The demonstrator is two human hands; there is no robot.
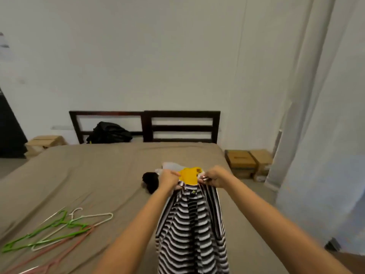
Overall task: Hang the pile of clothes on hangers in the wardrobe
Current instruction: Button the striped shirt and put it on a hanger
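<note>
**Friend:** What are your hands doing?

**Me:** Both are closed in a narrow pinch. My left hand (168,179) grips one end of the top edge of the striped garment (193,224) and my right hand (215,177) grips the other. It hangs toward me, long axis 12 to 6 o'clock.

**Friend:** And the pile?

**Me:** Just past my knuckles at 12 o'clock on the bed (98,175): a yellow top (189,176), with a black piece (151,180) at 9 o'clock.

**Friend:** Hangers?

**Me:** The hangers (59,228) lie well apart at 8 o'clock, their long sides running from 8 toward 2. My left hand is nearer, so I judge it should reach for one. I see no wardrobe.
</note>
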